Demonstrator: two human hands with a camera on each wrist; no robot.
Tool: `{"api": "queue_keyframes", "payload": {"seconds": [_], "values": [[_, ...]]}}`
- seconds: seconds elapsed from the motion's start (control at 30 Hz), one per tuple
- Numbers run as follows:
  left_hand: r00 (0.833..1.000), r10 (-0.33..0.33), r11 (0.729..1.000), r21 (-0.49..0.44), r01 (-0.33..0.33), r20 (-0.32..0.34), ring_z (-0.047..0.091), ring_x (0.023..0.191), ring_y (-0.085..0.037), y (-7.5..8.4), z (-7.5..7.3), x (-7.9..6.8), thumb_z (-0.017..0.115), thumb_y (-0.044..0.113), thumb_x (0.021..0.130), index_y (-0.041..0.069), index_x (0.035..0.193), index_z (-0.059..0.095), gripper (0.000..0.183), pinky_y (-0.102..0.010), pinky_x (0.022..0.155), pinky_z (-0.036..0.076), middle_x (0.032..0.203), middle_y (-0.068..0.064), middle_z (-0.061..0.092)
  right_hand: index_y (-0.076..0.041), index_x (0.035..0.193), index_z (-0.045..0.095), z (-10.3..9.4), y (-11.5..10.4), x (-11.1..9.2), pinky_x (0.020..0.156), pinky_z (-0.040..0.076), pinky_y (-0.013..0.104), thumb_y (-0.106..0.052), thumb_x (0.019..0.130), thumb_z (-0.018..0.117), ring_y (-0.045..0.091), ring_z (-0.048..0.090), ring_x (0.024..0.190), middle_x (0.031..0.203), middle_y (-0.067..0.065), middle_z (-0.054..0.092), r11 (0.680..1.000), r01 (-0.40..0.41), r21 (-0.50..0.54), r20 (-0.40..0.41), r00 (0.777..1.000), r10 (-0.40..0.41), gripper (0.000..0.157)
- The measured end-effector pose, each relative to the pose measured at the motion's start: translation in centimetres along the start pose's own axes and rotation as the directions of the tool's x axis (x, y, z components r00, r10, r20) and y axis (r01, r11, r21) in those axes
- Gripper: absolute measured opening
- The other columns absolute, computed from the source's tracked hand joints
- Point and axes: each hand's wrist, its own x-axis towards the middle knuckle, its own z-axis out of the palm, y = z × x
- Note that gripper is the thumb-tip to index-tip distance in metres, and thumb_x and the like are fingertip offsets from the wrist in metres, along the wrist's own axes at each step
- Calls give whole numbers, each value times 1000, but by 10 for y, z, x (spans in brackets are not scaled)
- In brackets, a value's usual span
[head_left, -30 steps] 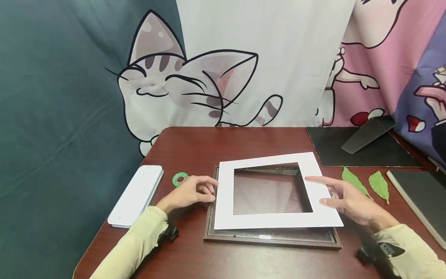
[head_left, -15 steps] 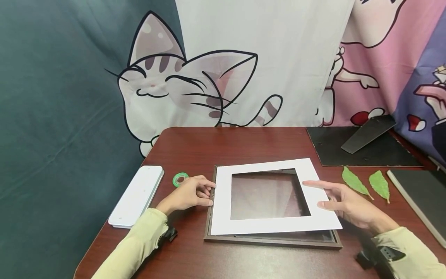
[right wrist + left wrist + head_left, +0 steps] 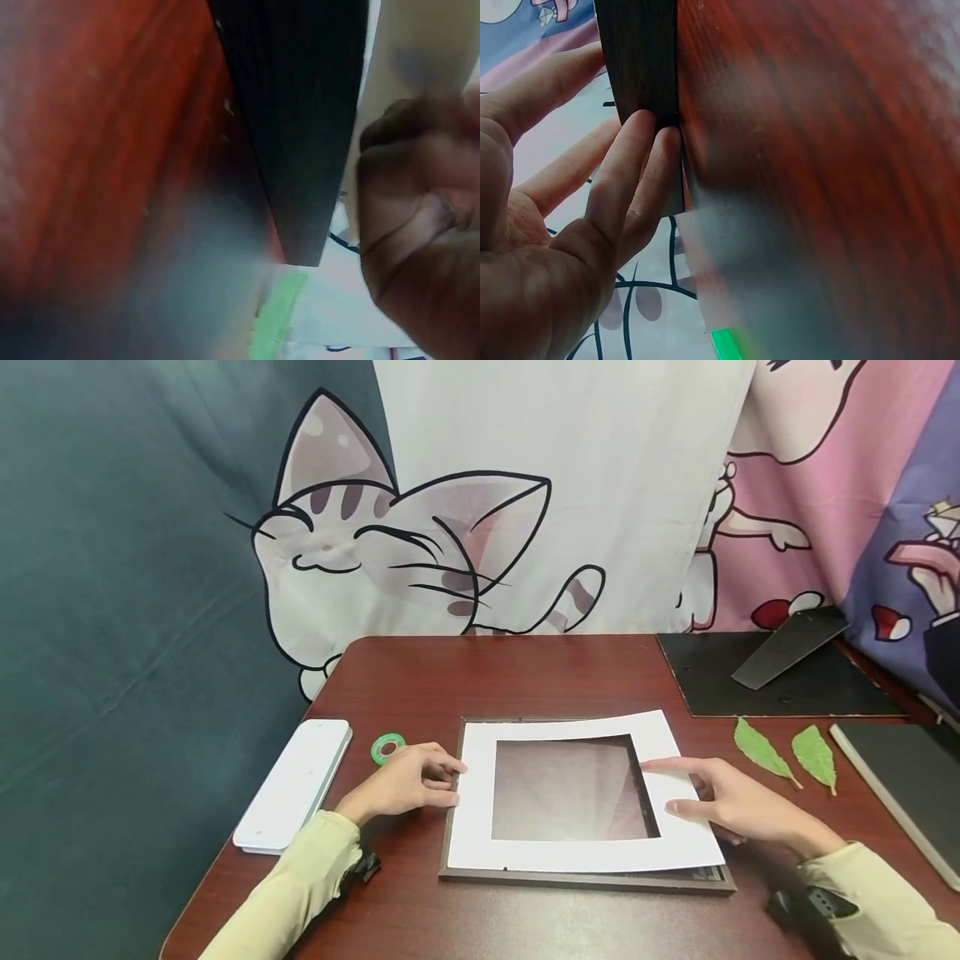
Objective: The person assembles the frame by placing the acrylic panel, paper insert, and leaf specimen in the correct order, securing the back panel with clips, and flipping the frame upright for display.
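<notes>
A white picture mat (image 3: pixel 472 810) with a rectangular window lies over a dark brown picture frame (image 3: pixel 585 882). Its left side sits low within the frame, while the right side is still raised and slightly bowed. My right hand (image 3: pixel 750 806) holds the mat's right side, thumb and index finger on top and the other fingers underneath. At the left, my left hand (image 3: pixel 405 781) rests its fingertips against the frame's outer side, with index finger and thumb at the mat's left edge. The left wrist view shows fingers (image 3: pixel 634 150) touching the dark frame side (image 3: pixel 641 60).
Left on the brown table (image 3: pixel 480 677) lies a white flat case (image 3: pixel 292 785), near a green tape roll (image 3: pixel 387 747). To the right are two green leaves (image 3: pixel 765 750), a dark book (image 3: pixel 907 777) and a black backing board (image 3: pixel 817 693) with its stand leg.
The mat has come down and slightly left onto the frame, its right side lowering with my right hand. My left hand stays at the frame's left side.
</notes>
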Motion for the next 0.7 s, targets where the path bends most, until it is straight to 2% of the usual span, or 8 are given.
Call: {"api": "queue_keyframes", "payload": {"seconds": [0.1, 0.17, 0.47, 0.7], "values": [[1000, 4, 1000, 23, -4, -4, 72, 98, -16, 1, 1, -1, 81, 18, 82, 9, 120, 71, 40, -22, 84, 58, 112, -8, 64, -2, 139, 57, 0, -1, 2, 46, 31, 19, -19, 95, 69, -9, 23, 50, 61, -17, 27, 989, 49, -138, -21, 998, -53, 49], [1000, 17, 999, 41, -17, -5, 72, 98, -17, 1, 2, -1, 81, 20, 83, 8, 120, 70, 41, -22, 84, 58, 112, -10, 64, -3, 137, 60, 1, 0, 3, 49, 28, 19, -21, 94, 70, -7, 18, 55, 63, -18, 23, 977, 66, -202, -27, 997, -73, 48], [1000, -1, 998, 62, 1, 6, 71, 99, -20, 6, -1, 0, 82, 18, 82, 6, 119, 71, 41, -21, 82, 58, 112, -10, 64, -7, 140, 59, 2, -2, 4, 46, 28, 18, -28, 96, 67, -7, 18, 51, 59, -19, 21, 970, 48, -240, 26, 999, -43, 49], [1000, -7, 999, 50, 7, 8, 71, 100, -22, 8, -1, 1, 83, 18, 81, 5, 118, 71, 41, -22, 82, 58, 112, -12, 63, -6, 146, 52, -2, -9, 2, 51, 28, 17, -25, 97, 66, -4, 17, 51, 62, -18, 19, 955, 31, -295, 84, 996, -7, 54]]}}
